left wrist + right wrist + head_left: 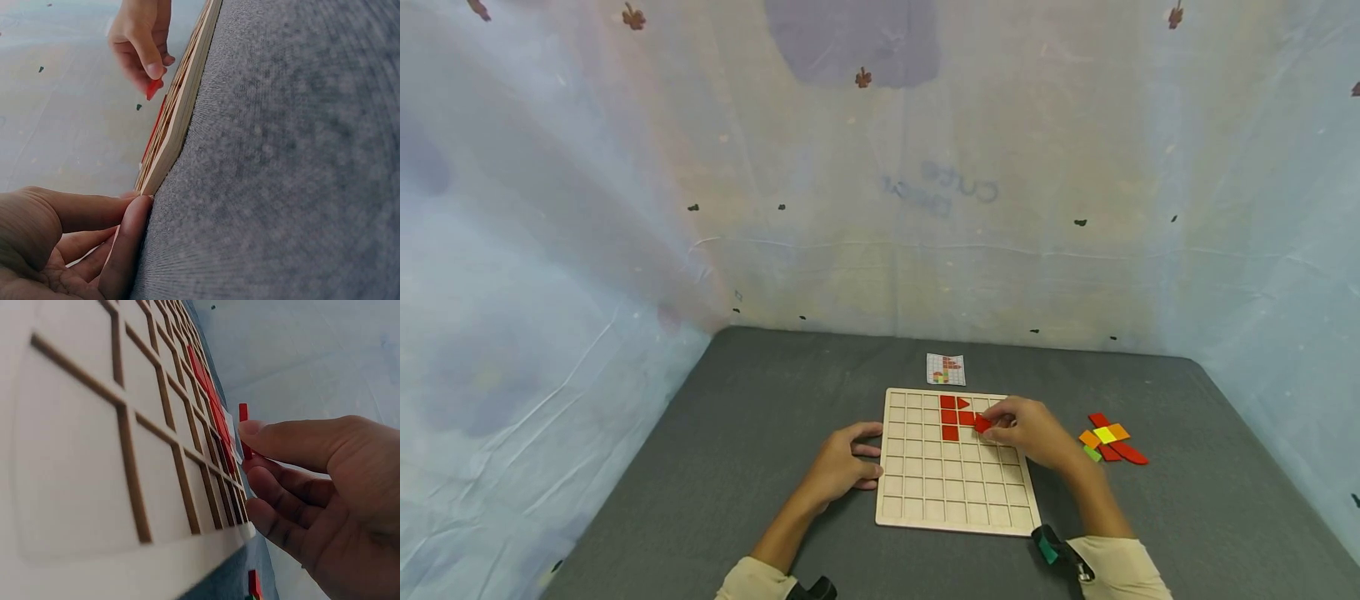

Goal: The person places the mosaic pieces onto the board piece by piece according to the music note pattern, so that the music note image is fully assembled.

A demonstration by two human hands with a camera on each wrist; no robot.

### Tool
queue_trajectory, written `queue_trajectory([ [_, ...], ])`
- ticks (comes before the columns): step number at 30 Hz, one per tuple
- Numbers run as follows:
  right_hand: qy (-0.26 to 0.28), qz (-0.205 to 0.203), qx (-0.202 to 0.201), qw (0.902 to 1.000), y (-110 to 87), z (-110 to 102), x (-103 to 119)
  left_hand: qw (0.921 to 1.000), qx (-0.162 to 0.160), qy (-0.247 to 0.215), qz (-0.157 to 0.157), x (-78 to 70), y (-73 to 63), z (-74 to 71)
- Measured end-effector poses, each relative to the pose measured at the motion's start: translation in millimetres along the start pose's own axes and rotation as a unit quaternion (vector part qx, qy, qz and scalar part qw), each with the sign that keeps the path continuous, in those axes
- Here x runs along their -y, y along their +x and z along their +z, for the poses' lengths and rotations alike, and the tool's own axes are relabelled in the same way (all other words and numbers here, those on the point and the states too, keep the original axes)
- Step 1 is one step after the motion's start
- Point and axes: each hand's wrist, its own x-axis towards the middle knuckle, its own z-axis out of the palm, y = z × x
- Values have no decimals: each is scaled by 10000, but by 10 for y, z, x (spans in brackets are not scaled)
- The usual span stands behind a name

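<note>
- R hand [1032, 432] pinching red pc [982, 424] over grid board [934, 488]
- L hand [837, 467]: fingers extended, touching board's L edge
- loose tiles [1106, 435] R of board
- pattern card [945, 369] just past board

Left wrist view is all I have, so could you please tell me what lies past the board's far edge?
Observer: A small card lies just past the board.
Operator: Thank you; is anything to the right of it?
Observer: Yes, a cluster of loose pieces in several colors.
Operator: And where is the red piece in the right hand?
Observer: In the head view, it shows just right of the red squares on the grid.
</note>
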Motion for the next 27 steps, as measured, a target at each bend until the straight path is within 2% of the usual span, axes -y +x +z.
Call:
queue_trajectory([
  [8, -40, -108, 130, 9998, 31, 69, 64, 10000, 12, 3, 10, 3, -3, -3],
  [18, -280, -253, 94, 9992, 49, 131, 69, 10000, 21, -44, -11, 0, -4, -3],
  [27, -340, -204, 112, 9992, 60, 159, 84, 10000, 1, -4, -5, -12, -2, 2],
])
